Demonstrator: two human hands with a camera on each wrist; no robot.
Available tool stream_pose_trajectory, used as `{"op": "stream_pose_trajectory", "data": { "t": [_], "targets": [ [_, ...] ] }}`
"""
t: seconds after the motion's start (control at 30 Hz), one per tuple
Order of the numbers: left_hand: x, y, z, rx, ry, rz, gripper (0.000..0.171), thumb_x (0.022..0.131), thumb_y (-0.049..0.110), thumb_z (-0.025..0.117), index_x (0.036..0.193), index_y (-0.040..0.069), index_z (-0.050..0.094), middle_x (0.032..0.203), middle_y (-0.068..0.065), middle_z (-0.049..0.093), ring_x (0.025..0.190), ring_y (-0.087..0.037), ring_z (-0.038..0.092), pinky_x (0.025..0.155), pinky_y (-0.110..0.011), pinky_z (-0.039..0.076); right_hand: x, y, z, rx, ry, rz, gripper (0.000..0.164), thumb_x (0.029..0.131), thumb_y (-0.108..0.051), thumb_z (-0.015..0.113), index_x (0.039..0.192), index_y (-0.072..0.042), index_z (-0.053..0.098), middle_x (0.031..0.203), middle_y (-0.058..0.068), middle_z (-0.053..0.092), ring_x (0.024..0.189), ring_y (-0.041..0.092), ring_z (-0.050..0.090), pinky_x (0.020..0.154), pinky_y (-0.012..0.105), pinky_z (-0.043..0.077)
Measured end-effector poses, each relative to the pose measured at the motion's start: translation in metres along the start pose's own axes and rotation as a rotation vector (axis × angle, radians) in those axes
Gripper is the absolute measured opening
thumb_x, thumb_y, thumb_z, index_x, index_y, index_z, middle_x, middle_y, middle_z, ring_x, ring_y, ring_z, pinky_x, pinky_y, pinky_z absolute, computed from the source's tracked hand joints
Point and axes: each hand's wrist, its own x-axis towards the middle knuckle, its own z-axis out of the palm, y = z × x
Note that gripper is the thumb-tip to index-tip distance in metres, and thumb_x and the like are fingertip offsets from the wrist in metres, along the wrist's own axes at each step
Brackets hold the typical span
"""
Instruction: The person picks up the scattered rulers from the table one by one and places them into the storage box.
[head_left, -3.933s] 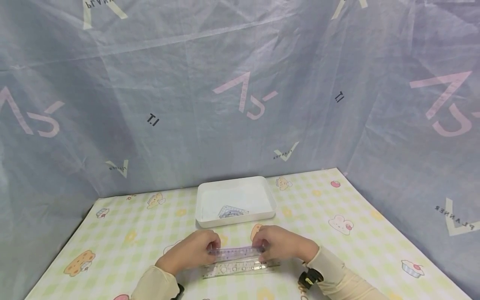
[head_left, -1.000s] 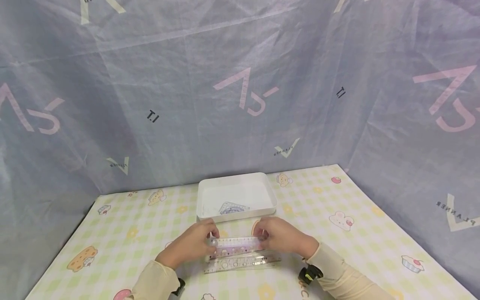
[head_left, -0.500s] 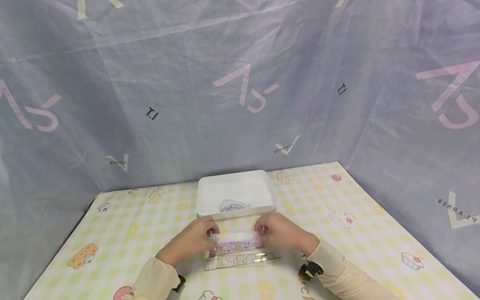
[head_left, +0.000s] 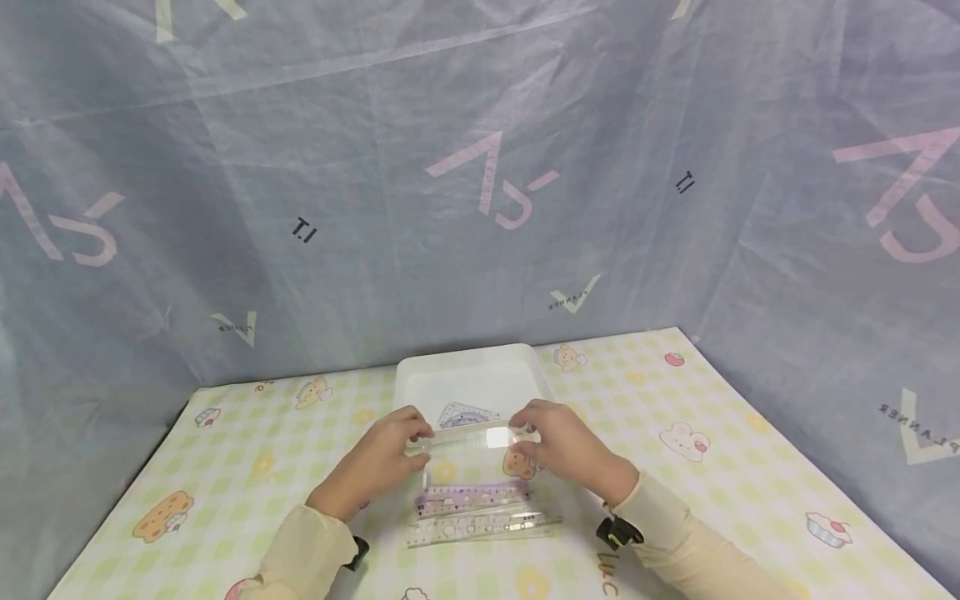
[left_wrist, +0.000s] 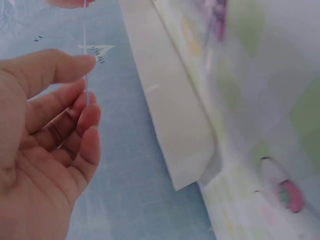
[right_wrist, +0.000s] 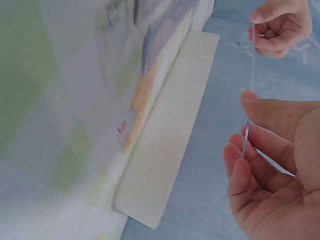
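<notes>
Both hands pinch a clear ruler (head_left: pixel 468 437) by its ends, holding it above the table just in front of a white tray (head_left: pixel 467 367). My left hand (head_left: pixel 381 460) has its thumb and fingers on one end; my right hand (head_left: pixel 567 443) has the other. Seen nearly edge-on in the left wrist view, the ruler (left_wrist: pixel 85 37) is a thin line under the thumb. The right wrist view shows the ruler (right_wrist: pixel 253 70) running between both hands. Below the hands, a purple-tinted ruler (head_left: pixel 474 498) lies on the table, with clear rulers (head_left: pixel 480 527) nearer me.
A clear set square with blue markings (head_left: pixel 465 414) lies in the tray, near its front wall. The table has a green checked cloth (head_left: pixel 277 500) with cartoon prints. A grey-blue fabric sheet (head_left: pixel 375 208) rises behind and at the sides.
The hands have lifted the clear ruler from the rulers on the table and moved it up and forward toward the tray. The purple-tinted ruler stays behind on the table.
</notes>
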Motion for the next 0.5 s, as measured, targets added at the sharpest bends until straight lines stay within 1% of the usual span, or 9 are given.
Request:
{"op": "stream_pose_trajectory", "data": {
  "t": [0.1, 0.23, 0.37, 0.5],
  "targets": [
    [0.007, 0.002, -0.006, 0.02, 0.055, -0.005, 0.021, 0.086, 0.007, 0.077, 0.106, 0.01, 0.072, 0.105, 0.007, 0.059, 0.098, -0.016, 0.059, 0.079, -0.032, 0.053, 0.008, 0.001, -0.005, -0.023, 0.044, -0.002, 0.026, 0.082, -0.014, 0.082, 0.105, -0.006, 0.072, 0.099, 0.003, 0.069, 0.086, 0.018, 0.066, 0.075, 0.03, 0.055],
    [0.018, 0.003, -0.008, 0.039, 0.15, -0.016, 0.023, 0.085, 0.005, 0.077, 0.107, 0.007, 0.073, 0.106, 0.006, 0.059, 0.097, -0.018, 0.06, 0.079, -0.033, 0.053, 0.022, 0.006, -0.009, -0.035, 0.064, 0.005, 0.024, 0.082, -0.013, 0.082, 0.104, -0.007, 0.073, 0.099, 0.004, 0.071, 0.087, 0.02, 0.067, 0.076, 0.032, 0.056],
    [0.027, 0.001, -0.004, 0.037, 0.23, -0.038, 0.024, 0.083, 0.003, 0.076, 0.107, 0.004, 0.074, 0.105, 0.0, 0.06, 0.094, -0.02, 0.062, 0.077, -0.035, 0.054, 0.039, 0.013, -0.011, -0.046, 0.053, 0.031, 0.025, 0.082, -0.014, 0.082, 0.104, -0.006, 0.073, 0.1, 0.006, 0.073, 0.09, 0.022, 0.068, 0.079, 0.034, 0.056],
    [0.034, -0.006, 0.005, 0.026, 0.261, -0.097, 0.023, 0.083, 0.002, 0.076, 0.106, 0.004, 0.074, 0.103, -0.003, 0.062, 0.092, -0.021, 0.063, 0.074, -0.034, 0.054, 0.052, 0.018, -0.009, -0.056, 0.01, 0.07, 0.024, 0.084, -0.016, 0.081, 0.105, -0.006, 0.074, 0.103, 0.007, 0.073, 0.092, 0.022, 0.068, 0.08, 0.036, 0.055]
  ]
}}
